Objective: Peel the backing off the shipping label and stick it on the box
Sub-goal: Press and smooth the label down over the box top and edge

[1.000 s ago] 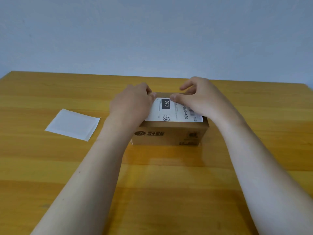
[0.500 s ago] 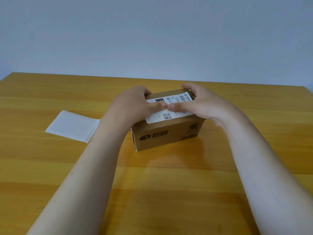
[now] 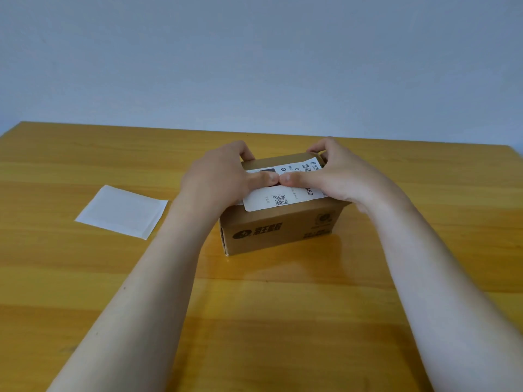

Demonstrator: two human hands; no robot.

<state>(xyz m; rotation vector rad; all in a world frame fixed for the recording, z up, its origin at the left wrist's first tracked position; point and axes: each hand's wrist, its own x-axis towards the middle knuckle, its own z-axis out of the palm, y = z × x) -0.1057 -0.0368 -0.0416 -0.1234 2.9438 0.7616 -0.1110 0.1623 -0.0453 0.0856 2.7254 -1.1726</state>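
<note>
The label (image 3: 271,199) lies atop the box (image 3: 283,230), long axis left-right, under both thumbs, which meet mid-label. Its ends lie outward from the thumbs, one nearest each hand. Farther back, the left hand (image 3: 218,176) and right hand (image 3: 339,176) curl their fingers (image 3: 247,155) round the box's far edge, gripping it.

white label (image 3: 266,200) flat atop brown box (image 3: 278,233)

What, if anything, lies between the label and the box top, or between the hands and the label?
Nothing visible. The label lies on the box top, with the thumbs of the left hand and right hand pressing on it, fingers curled over the box's far edge. The backing lies apart on the table, to the left.
</note>
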